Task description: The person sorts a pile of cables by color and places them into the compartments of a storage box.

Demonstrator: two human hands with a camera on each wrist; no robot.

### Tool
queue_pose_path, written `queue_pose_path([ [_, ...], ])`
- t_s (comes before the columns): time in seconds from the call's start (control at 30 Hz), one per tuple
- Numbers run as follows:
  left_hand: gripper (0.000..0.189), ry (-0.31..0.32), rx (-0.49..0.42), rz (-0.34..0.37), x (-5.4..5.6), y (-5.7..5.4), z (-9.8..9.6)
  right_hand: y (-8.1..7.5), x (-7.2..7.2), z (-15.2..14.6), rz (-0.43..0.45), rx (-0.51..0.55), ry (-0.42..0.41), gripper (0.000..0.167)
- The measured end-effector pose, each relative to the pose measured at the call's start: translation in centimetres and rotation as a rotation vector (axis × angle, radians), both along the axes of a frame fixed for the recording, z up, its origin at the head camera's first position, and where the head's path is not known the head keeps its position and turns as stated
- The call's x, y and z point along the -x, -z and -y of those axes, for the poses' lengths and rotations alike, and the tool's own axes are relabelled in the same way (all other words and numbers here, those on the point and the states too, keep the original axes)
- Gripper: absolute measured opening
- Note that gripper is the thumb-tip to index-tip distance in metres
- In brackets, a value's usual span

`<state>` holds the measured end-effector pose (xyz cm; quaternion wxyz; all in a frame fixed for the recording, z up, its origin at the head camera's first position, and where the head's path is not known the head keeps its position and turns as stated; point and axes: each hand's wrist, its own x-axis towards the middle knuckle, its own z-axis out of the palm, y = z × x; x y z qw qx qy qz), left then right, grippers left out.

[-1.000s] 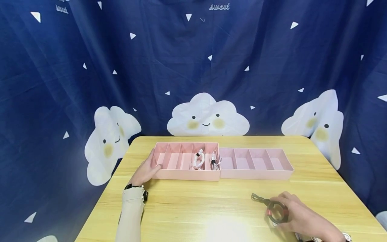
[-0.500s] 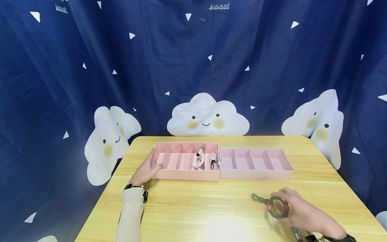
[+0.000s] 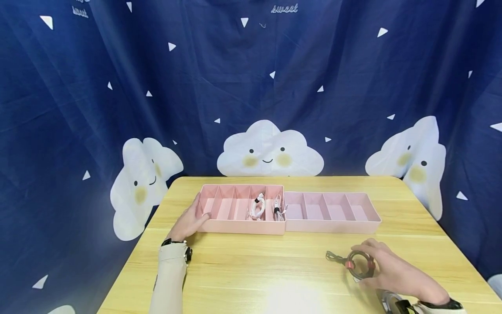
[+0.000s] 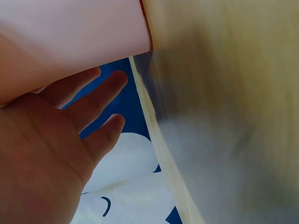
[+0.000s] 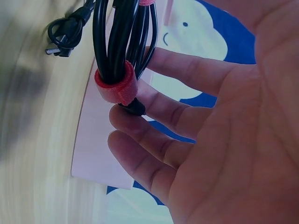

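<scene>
One coiled black cable sat lower right in the head view, held between thumb and fingers of my right hand. Judged light, springy; best gripped at its red straps. My left hand lay spread against the pink box, just below centre.

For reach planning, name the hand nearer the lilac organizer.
Right. The right hand is in front of the lilac organizer; the left hand is farther left, at the pink organizer.
</scene>
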<state>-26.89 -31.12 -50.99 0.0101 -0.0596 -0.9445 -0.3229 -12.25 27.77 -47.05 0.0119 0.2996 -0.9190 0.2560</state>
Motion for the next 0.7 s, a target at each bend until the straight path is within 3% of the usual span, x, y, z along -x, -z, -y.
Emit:
queue_pose_path([
  [0.3, 0.101, 0.003, -0.005, -0.002, 0.0, 0.0, 0.0, -0.3, 0.4, -0.1, -0.042, -0.008, -0.011, 0.063],
  [0.7, 0.101, 0.008, -0.01, 0.009, 0.0, 0.0, 0.1, -1.5, 0.9, 0.0, 0.01, -0.019, 0.01, 0.064],
])
